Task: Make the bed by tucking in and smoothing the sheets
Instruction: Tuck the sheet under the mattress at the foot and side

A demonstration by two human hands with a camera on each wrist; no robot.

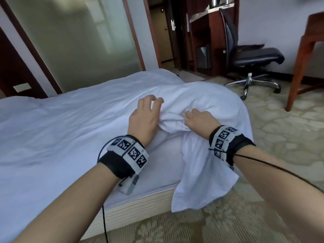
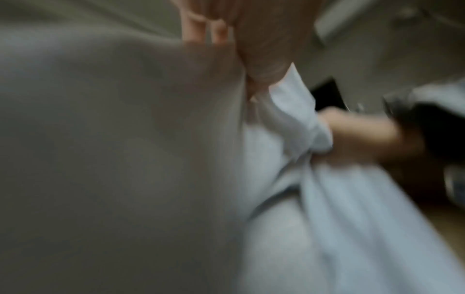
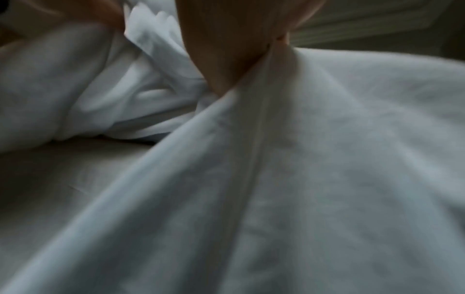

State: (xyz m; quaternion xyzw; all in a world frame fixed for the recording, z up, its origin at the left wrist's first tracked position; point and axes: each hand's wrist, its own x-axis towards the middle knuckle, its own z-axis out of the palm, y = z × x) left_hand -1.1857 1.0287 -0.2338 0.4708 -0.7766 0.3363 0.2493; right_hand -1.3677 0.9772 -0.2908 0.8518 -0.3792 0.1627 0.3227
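On bed (image 1: 52, 130) corner | both hands gripping bunched sheet (image 1: 201, 102)

The left wrist view is blurred throughout. Its left half is filled by a dim grey-white sheet (image 2: 113, 149), smooth and featureless. At the top centre the left hand (image 2: 251, 39) is seen from the wrist side, with two fingers (image 2: 193, 27) showing pink above the cloth edge; whether cloth is held by it cannot be told. Just right of it a brighter bunched fold of sheet (image 2: 297, 119) is gathered, and it is gripped at the right by the right hand (image 2: 357, 137). Behind that hand a dark wrist band (image 2: 432, 129) is visible. Paler cloth falls away toward the lower right.
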